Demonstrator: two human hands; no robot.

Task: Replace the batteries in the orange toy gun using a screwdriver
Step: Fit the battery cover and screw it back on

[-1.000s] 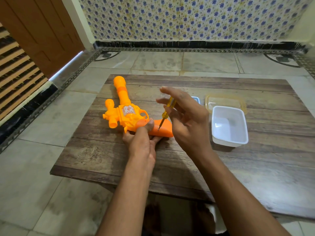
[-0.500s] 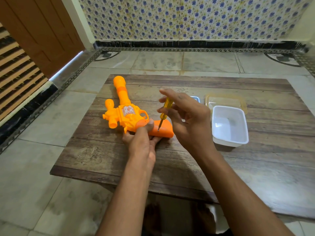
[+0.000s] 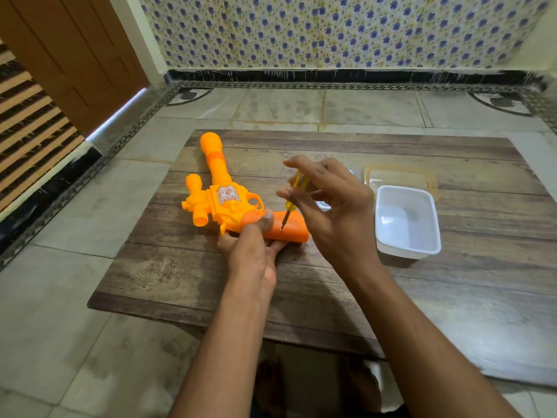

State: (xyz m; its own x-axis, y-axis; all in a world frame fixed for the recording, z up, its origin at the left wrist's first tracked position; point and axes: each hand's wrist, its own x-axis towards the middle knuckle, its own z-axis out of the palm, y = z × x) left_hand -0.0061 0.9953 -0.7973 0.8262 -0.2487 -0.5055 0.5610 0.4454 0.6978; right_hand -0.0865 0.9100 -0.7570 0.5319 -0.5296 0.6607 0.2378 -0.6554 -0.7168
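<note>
Gripping toy gun (image 3: 224, 203), screwdriver (image 3: 291, 198) handle half-hidden, fingers (image 3: 297, 164)

small blue object (image 3: 324, 205): mostly hidden | behind right hand (image 3: 334, 212)

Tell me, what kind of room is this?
Probably a room in a home: a low wooden table on a tiled floor, patterned wall tiles and a wooden door.

Orange toy gun (image 3: 224, 203) is lying flat on wooden counter (image 3: 391, 297), barrel pointing away. Left hand (image 3: 251, 251) is gripping its handle, thumb on top. Right hand (image 3: 334, 212) is pinching a yellow screwdriver (image 3: 294, 197) w/ fingers (image 3: 297, 162), tip touching handle. White tub (image 3: 407, 221) is sitting just right of that hand, clear lid (image 3: 398, 176) behind it.
</note>
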